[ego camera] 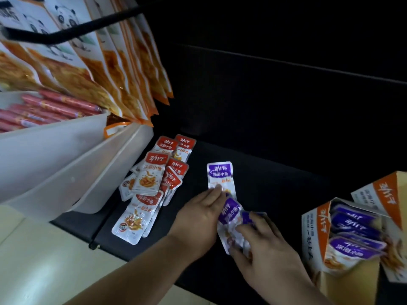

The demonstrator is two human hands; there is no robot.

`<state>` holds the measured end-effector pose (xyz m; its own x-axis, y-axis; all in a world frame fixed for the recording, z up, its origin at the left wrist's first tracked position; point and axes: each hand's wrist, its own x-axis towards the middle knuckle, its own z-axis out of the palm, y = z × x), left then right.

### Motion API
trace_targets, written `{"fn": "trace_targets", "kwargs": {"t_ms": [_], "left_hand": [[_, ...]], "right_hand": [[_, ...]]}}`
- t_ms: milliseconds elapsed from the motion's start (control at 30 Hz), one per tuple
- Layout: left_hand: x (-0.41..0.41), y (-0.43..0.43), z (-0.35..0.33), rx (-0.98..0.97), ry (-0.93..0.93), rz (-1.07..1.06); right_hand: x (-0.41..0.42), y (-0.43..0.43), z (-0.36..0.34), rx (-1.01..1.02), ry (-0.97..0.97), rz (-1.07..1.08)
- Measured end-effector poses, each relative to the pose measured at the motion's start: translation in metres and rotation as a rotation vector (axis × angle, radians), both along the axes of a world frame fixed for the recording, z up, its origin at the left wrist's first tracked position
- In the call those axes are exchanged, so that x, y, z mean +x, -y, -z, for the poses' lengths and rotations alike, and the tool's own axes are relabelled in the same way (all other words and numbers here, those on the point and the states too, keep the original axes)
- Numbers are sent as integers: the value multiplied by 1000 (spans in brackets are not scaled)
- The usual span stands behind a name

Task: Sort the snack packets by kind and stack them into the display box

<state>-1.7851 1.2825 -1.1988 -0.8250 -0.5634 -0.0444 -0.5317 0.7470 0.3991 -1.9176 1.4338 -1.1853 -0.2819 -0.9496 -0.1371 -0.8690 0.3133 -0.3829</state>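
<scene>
1. display box (313, 236): the landmark; open-topped and leaning, with stacked purple packets (352, 227) inside it, overlapping and not squared up.
2. right hand (266, 249): just left of the display box; its fingers are curled over a purple bunch (230, 214) of a few packets, held low over the dark shelf.
3. left hand (198, 219): further left of the box; its fingers are nearly straight and grip nothing. the fingertips touch the near edge of a lone purple packet (220, 172), which lies flat beyond the bunch.
4. red packets (152, 181): a loose heap well left of the box, beside a white bin (66, 164), not yet sorted.
5. risk a: the glossy packets likely slide on each other, so a slack hold could fan the bunch out or drop one short of the box.
6. risk b: flat fingertips may push the lone packet away rather than gather it.
7. risk c: the box leans and its stack is uneven, so pressing the bunch in could tip it or spill packets.
8. risk d: a wide sweep toward the red heap could mix the kinds.
</scene>
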Motion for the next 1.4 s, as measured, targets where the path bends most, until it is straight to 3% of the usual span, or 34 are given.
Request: {"fn": "trace_targets", "kwargs": {"t_ms": [233,333,400,467,533,667,867,967,1033,1133,1233,1400], "left_hand": [[29,-54,13,101,-415,-166],[28,-42,6,35,-416,-227],[18,-27,-1,-16,-267,-303],[5,-14,-10,53,-61,-369],[-4,-7,-13,136,10,-394],[0,-4,-15,179,-120,-443],[20,-8,-29,476,-442,-611],[19,-23,-33,657,-498,-730],[11,-34,-31,838,-548,-851],[-2,-45,-28,1083,-638,-997],[-10,-57,-36,1288,-729,-888],[-22,-73,-48,1212,-635,-618]], "right_hand": [[4,-17,7,-61,-86,29],[7,-19,9,-83,-115,38],[7,-18,10,-93,-118,44],[4,-16,10,-116,-115,36],[2,-15,8,-117,-85,32],[1,-16,9,-157,-66,40],[1,-16,13,-247,-37,135],[-1,-14,10,-258,-4,158],[0,-14,8,-264,57,163],[-3,-14,8,-279,362,208],[-8,-14,8,-302,544,260],[-13,-11,-2,-254,748,463]]}}
